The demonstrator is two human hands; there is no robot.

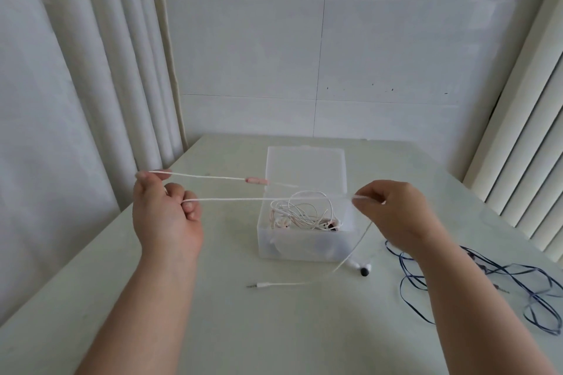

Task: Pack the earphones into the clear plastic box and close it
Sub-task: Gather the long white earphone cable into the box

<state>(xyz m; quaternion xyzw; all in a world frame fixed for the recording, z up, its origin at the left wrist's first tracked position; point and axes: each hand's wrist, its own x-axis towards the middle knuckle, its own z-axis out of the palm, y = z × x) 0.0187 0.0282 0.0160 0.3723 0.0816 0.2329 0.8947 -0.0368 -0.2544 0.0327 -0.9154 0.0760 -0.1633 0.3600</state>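
A clear plastic box (304, 248) stands open on the table, its lid (306, 167) tilted up at the back. Tangled white and pink earphones (300, 215) lie inside it. My left hand (166, 213) grips a white earphone cable (243, 200) doubled over its fingers, with a pink inline piece (257, 181) on the upper strand. My right hand (393, 213) pinches the same cable, stretched taut above the box. From there it drops to the table, ending in a jack plug (259, 285). White earbuds (362, 268) lie by the box's front right corner.
A dark blue earphone cable (487, 283) sprawls in loops on the table at the right, partly under my right forearm. White curtains hang on the left, vertical blinds on the right, and a tiled wall stands behind the pale table (213, 313).
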